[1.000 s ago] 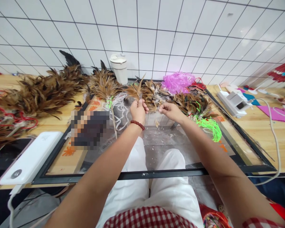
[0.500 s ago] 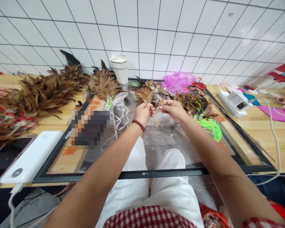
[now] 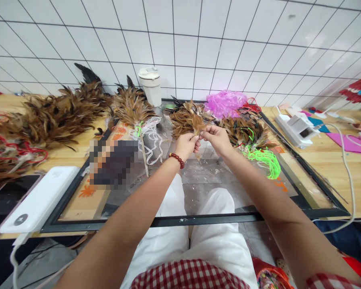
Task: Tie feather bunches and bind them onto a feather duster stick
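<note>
Feathers [image 3: 199,120] are standing upright between both hands, above the glass [image 3: 210,188] and in front of a brown pile [image 3: 180,123]. Left hand [image 3: 187,145] is clamping their lower ends, thumb pressing against curled fingers; a beaded bracelet [image 3: 177,160] is circling its wrist. Right hand [image 3: 218,139] is pinching the same ends between thumb and forefinger; whether the two hands' fingertips are touching, cannot tell.

Surroundings: pink bag [image 3: 225,103] is lying at the back, right of the hands; green cord [image 3: 266,158] is spilling beside the right forearm. Left of the hands, a feather bunch [image 3: 132,105] on a stick [image 3: 145,155] is resting next to white cord [image 3: 154,145]. Cup [image 3: 151,87] is standing behind, near the tiled wall [image 3: 186,52]. White power bank [image 3: 42,196] is lying just left of the glass's black frame [image 3: 198,220]; charger [image 3: 297,130] is sitting well to the right.
</note>
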Demonstrator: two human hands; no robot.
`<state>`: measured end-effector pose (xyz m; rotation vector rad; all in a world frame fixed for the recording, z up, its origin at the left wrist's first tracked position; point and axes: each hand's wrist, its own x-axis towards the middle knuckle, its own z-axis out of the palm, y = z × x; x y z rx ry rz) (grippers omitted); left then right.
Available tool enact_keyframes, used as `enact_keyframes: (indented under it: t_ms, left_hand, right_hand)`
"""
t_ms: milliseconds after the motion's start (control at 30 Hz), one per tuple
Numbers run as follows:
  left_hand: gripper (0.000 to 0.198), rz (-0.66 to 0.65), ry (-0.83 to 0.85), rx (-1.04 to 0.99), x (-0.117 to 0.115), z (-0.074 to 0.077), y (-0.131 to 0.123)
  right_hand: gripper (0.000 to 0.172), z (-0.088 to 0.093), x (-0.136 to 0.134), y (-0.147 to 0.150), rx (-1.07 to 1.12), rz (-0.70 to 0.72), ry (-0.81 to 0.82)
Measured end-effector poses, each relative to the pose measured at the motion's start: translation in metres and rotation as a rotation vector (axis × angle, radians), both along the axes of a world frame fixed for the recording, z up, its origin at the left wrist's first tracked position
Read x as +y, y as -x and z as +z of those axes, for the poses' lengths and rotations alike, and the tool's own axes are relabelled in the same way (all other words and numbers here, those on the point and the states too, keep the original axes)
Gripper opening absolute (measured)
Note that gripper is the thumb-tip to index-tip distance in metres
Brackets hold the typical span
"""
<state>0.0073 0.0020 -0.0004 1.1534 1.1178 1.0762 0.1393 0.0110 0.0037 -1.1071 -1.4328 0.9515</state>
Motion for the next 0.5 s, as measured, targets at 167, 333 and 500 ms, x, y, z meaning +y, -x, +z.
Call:
enact_keyframes:
  t_ms: [167, 333, 500]
  left_hand:
    - [0.020, 0.069, 0.078, -0.014, 0.000, 0.004, 0.002]
    - [0.028, -0.050, 0.099, 0.007, -0.001, 0.006, 0.006]
    - [0.024, -0.200, 0.136, 0.011, -0.004, 0.011, 0.009]
  right_hand:
    - [0.037, 0.011, -0.012, -0.010, -0.715, -0.224, -0.482]
    - [0.049, 0.018, -0.022, -0.009, -1.259, 0.147, -0.758]
    - [0.034, 0.012, -0.016, -0.013, -1.335, 0.087, -0.717]
